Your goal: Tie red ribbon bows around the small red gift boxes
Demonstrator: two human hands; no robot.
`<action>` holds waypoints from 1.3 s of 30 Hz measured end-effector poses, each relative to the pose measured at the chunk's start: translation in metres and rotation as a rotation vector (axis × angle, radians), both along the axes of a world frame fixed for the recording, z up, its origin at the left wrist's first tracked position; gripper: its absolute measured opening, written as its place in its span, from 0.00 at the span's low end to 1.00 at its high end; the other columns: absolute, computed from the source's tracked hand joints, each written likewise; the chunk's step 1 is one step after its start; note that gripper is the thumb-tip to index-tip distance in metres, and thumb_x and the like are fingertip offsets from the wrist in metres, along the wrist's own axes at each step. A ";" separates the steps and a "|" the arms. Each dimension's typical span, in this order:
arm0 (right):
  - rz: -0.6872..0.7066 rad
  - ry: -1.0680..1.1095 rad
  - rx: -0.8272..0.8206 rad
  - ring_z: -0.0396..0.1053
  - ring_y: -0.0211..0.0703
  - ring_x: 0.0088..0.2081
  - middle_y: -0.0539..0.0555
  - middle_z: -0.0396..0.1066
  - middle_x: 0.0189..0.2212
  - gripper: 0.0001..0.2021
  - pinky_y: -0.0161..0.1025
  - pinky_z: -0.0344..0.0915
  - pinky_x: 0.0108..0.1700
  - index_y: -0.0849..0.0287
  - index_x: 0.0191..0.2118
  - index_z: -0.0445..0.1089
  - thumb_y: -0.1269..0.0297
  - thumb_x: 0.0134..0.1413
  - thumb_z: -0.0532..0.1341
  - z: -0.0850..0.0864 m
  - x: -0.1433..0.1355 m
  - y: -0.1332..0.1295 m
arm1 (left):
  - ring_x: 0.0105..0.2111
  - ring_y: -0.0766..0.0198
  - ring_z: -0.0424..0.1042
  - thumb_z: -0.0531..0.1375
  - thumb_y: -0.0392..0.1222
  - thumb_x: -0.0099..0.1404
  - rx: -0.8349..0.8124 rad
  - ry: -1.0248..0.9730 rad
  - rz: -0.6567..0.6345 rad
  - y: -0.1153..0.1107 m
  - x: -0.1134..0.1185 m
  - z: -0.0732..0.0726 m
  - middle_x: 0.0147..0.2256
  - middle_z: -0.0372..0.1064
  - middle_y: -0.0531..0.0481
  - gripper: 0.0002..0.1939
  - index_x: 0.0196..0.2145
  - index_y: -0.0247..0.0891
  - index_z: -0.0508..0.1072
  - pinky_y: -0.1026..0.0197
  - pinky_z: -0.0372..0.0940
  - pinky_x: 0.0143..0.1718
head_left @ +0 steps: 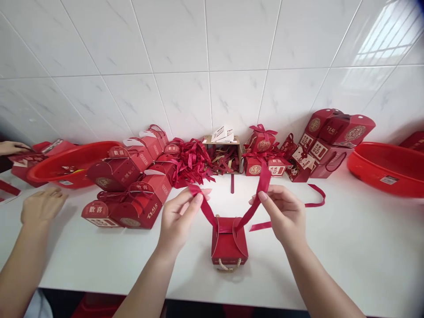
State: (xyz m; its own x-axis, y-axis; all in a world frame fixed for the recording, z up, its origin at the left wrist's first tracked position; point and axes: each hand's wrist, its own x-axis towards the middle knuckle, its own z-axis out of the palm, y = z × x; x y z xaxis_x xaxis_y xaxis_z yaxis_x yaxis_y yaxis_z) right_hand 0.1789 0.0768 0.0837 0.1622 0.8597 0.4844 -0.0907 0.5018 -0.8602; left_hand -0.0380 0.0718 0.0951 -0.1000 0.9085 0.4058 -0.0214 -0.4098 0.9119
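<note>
"What step is in hand?"

"I'd judge it's drawing the red ribbon (pixel 247 215) up evenly through the top of the small gift box (pixel 228 247). A strand rises from each side of the top, and a short stretch lies across between them."

"And the grip?"

"Both closed. The left hand (pixel 177 216) pinches the left strand between thumb and fingers; the right hand (pixel 287 214) pinches the right strand the same way, with its end standing up past the fingertips. Neither hand touches the box."

"What would the next move call for?"

"As I read it, level tension on both strands and flat ribbon. An uneven pull might drag one side through or tip the box, which looks light."

"Where is the box?"

"Standing on the white table (pixel 357 265), near the middle of its near edge, between the two forearms."

"How does it look?"

"Deep red and squarish, with curved flap edges to left and right of the top. A pale twisted rope handle (pixel 229 268) hangs at the near side. No knot or bow shows on it, and I can't make out the print along its near edge."
</note>
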 end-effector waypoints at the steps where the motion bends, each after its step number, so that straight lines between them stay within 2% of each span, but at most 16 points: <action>1: 0.025 0.008 -0.006 0.75 0.43 0.29 0.50 0.75 0.26 0.05 0.41 0.74 0.32 0.55 0.35 0.71 0.61 0.56 0.64 0.004 -0.003 0.001 | 0.39 0.59 0.73 0.62 0.45 0.62 0.014 0.012 -0.025 0.002 0.004 0.004 0.37 0.77 0.47 0.11 0.41 0.40 0.79 0.58 0.66 0.46; 4: 0.113 0.031 -0.014 0.76 0.44 0.31 0.50 0.76 0.27 0.07 0.43 0.74 0.36 0.56 0.34 0.69 0.59 0.57 0.63 0.013 -0.011 0.004 | 0.36 0.61 0.73 0.62 0.44 0.63 0.039 0.027 -0.089 0.005 0.017 0.014 0.34 0.76 0.49 0.14 0.47 0.41 0.76 0.60 0.66 0.43; 7: 0.190 0.071 -0.033 0.77 0.44 0.32 0.50 0.76 0.28 0.07 0.44 0.74 0.38 0.56 0.35 0.67 0.58 0.58 0.62 0.017 -0.016 0.005 | 0.36 0.61 0.73 0.60 0.44 0.65 0.088 0.020 -0.135 0.007 0.025 0.022 0.30 0.74 0.49 0.17 0.50 0.40 0.74 0.59 0.65 0.43; 11: 0.200 0.098 -0.002 0.76 0.43 0.34 0.50 0.76 0.29 0.06 0.44 0.74 0.39 0.56 0.36 0.68 0.60 0.58 0.62 0.019 -0.018 0.004 | 0.37 0.59 0.73 0.59 0.46 0.65 0.118 -0.013 -0.160 0.009 0.029 0.030 0.31 0.75 0.48 0.15 0.46 0.39 0.76 0.57 0.65 0.44; 14: 0.141 0.054 0.044 0.75 0.43 0.34 0.50 0.76 0.29 0.05 0.42 0.73 0.39 0.55 0.36 0.70 0.60 0.57 0.63 0.019 -0.018 0.003 | 0.38 0.57 0.74 0.59 0.49 0.65 0.109 -0.026 -0.151 0.008 0.031 0.036 0.32 0.76 0.46 0.15 0.43 0.38 0.78 0.56 0.66 0.44; 18: 0.069 0.041 0.107 0.75 0.42 0.34 0.51 0.75 0.33 0.04 0.42 0.72 0.38 0.54 0.37 0.72 0.62 0.57 0.64 0.018 -0.017 0.002 | 0.38 0.57 0.74 0.60 0.49 0.64 0.089 -0.014 -0.154 0.005 0.034 0.037 0.32 0.77 0.46 0.14 0.39 0.38 0.79 0.56 0.66 0.45; 23: 0.176 0.133 0.065 0.74 0.40 0.30 0.49 0.75 0.31 0.03 0.41 0.73 0.35 0.54 0.39 0.70 0.64 0.59 0.61 0.021 -0.019 0.001 | 0.33 0.60 0.74 0.59 0.47 0.66 0.097 0.076 -0.190 0.004 0.031 0.033 0.29 0.76 0.48 0.15 0.44 0.38 0.78 0.58 0.67 0.40; 25: 0.206 0.120 0.023 0.72 0.37 0.25 0.48 0.74 0.29 0.02 0.38 0.71 0.30 0.54 0.38 0.70 0.64 0.60 0.61 0.025 -0.020 0.001 | 0.32 0.61 0.74 0.59 0.46 0.66 0.090 0.122 -0.223 0.002 0.030 0.033 0.28 0.76 0.49 0.17 0.51 0.39 0.74 0.59 0.67 0.38; 27: 0.219 0.063 0.009 0.68 0.34 0.21 0.48 0.73 0.28 0.03 0.35 0.68 0.25 0.55 0.38 0.72 0.64 0.59 0.61 0.029 -0.020 0.001 | 0.31 0.62 0.74 0.59 0.44 0.66 0.055 0.165 -0.249 0.000 0.029 0.035 0.26 0.75 0.52 0.24 0.59 0.41 0.65 0.60 0.66 0.37; 29: 0.254 -0.019 0.058 0.67 0.35 0.23 0.50 0.72 0.28 0.05 0.35 0.66 0.25 0.55 0.39 0.74 0.64 0.59 0.61 0.031 -0.020 0.001 | 0.31 0.62 0.74 0.60 0.43 0.65 0.017 0.207 -0.266 -0.003 0.029 0.036 0.26 0.75 0.54 0.32 0.64 0.43 0.55 0.60 0.67 0.37; 31: 0.318 -0.103 0.133 0.68 0.37 0.27 0.52 0.71 0.30 0.07 0.36 0.67 0.27 0.54 0.40 0.76 0.64 0.59 0.61 0.030 -0.020 -0.001 | 0.32 0.62 0.75 0.61 0.41 0.65 0.005 0.248 -0.272 -0.004 0.029 0.037 0.26 0.76 0.54 0.36 0.65 0.43 0.50 0.59 0.67 0.41; 33: 0.362 -0.167 0.191 0.67 0.38 0.29 0.52 0.70 0.30 0.08 0.36 0.66 0.28 0.53 0.42 0.76 0.65 0.58 0.62 0.028 -0.019 -0.002 | 0.33 0.61 0.75 0.61 0.39 0.64 0.008 0.288 -0.276 -0.005 0.028 0.037 0.27 0.75 0.54 0.35 0.64 0.45 0.52 0.57 0.66 0.44; 36: 0.369 -0.246 0.249 0.68 0.38 0.28 0.51 0.70 0.28 0.07 0.37 0.67 0.29 0.53 0.40 0.76 0.68 0.58 0.61 0.024 -0.015 0.001 | 0.34 0.61 0.74 0.61 0.37 0.62 -0.045 0.350 -0.344 -0.003 0.022 0.035 0.29 0.74 0.53 0.26 0.57 0.44 0.63 0.58 0.67 0.42; 39: 0.408 -0.382 0.380 0.70 0.39 0.30 0.52 0.72 0.30 0.09 0.38 0.69 0.33 0.55 0.41 0.75 0.71 0.61 0.58 0.021 -0.006 0.008 | 0.31 0.65 0.71 0.59 0.37 0.62 -0.191 0.239 -0.433 0.001 0.014 0.031 0.31 0.71 0.53 0.19 0.51 0.43 0.66 0.62 0.66 0.37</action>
State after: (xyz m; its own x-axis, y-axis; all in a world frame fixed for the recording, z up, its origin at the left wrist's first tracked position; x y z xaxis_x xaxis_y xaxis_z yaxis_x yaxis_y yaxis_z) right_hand 0.1728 0.0848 0.1050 -0.3824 0.5738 0.7242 -0.0618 0.7661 -0.6397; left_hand -0.0235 0.0724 0.1265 0.3758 0.9060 0.1947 0.0658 -0.2357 0.9696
